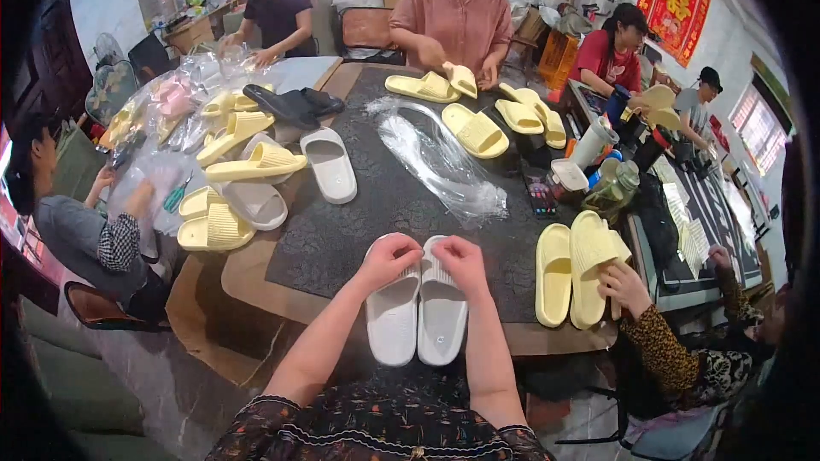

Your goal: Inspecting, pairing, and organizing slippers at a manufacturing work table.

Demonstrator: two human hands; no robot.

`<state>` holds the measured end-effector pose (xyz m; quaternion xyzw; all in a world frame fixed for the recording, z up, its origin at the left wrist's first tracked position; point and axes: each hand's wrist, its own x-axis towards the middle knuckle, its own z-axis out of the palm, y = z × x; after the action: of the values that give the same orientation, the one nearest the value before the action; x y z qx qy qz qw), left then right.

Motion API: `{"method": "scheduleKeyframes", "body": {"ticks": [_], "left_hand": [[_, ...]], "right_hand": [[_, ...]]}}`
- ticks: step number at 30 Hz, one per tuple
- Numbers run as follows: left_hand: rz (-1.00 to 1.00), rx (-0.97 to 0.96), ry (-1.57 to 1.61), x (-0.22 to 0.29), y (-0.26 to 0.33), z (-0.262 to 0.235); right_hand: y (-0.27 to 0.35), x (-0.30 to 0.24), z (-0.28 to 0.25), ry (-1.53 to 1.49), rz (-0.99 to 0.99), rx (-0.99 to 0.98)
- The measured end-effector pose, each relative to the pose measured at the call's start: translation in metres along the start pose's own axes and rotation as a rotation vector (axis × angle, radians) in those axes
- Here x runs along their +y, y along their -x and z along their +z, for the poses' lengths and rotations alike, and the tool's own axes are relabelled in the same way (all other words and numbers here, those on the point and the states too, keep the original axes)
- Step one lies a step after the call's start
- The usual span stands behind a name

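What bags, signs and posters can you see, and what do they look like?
Red wall hanging: back right wall, rectangular, red with gold characters.
Clear plastic bag: table middle, long, crinkled, see-through.
Heap of clear plastic bags: table's left side, shiny, see-through.

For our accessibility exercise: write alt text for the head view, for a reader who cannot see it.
A person's left hand and right hand grip a pair of white slide sandals side by side on a dark table, with yellow slide sandals and co-workers around.
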<state>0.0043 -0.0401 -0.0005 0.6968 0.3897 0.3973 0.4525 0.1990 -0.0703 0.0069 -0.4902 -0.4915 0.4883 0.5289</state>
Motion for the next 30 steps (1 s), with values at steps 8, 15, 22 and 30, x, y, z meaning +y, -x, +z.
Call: {"method": "scheduleKeyframes", "body": {"ticks": [8, 15, 22, 30], "left_hand": [[0.033, 0.011, -0.05, -0.001, 0.0, -0.001], [-0.019, 0.001, 0.042, -0.001, -0.001, -0.002], [-0.026, 0.009, 0.124, -0.001, 0.0, -0.003], [-0.017, 0.045, 0.45, -0.001, -0.01, -0.027]], "right_hand": [[-0.003, 0.009, 0.002, -0.152, -0.133, 0.125], [0.016, -0.006, 0.011, 0.371, -0.61, 0.376], [0.085, -0.023, 0.03, 0.642, -0.418, 0.317], [0.091, -0.015, 0.042, 1.023, -0.155, 0.218]]}}
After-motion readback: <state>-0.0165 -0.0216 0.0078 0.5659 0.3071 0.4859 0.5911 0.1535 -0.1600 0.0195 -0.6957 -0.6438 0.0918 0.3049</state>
